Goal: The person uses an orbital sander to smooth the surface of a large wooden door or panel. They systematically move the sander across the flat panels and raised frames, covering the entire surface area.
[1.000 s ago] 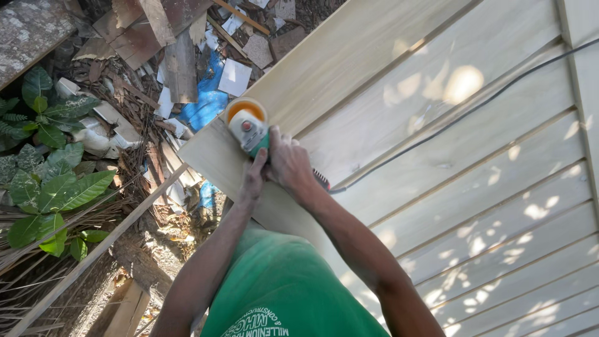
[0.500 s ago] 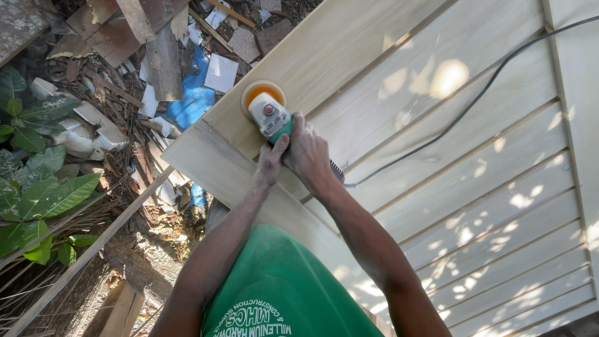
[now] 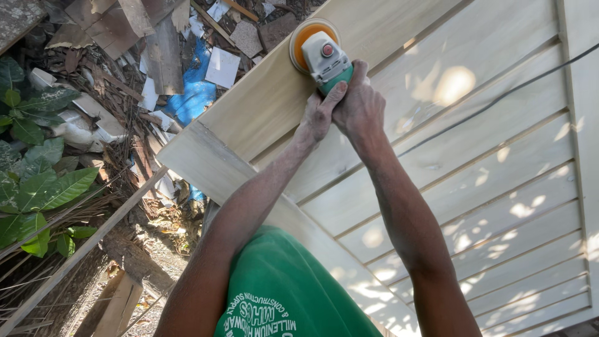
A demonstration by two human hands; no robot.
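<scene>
Near panel edge [image 3: 249,118]: sander [image 3: 319,53], both hands [image 3: 349,106].

The hands [image 3: 346,109] cover the sander's [image 3: 321,53] grip, and the panel [image 3: 474,187] runs past the frame's right edge.

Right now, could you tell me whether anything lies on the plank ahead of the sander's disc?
Nothing visible does. Both hands, left hand and right hand, grip the sander, whose orange disc rests on the pale plank. The plank's surface around it shows bare; the black cord trails behind, over the slatted panel.
</scene>
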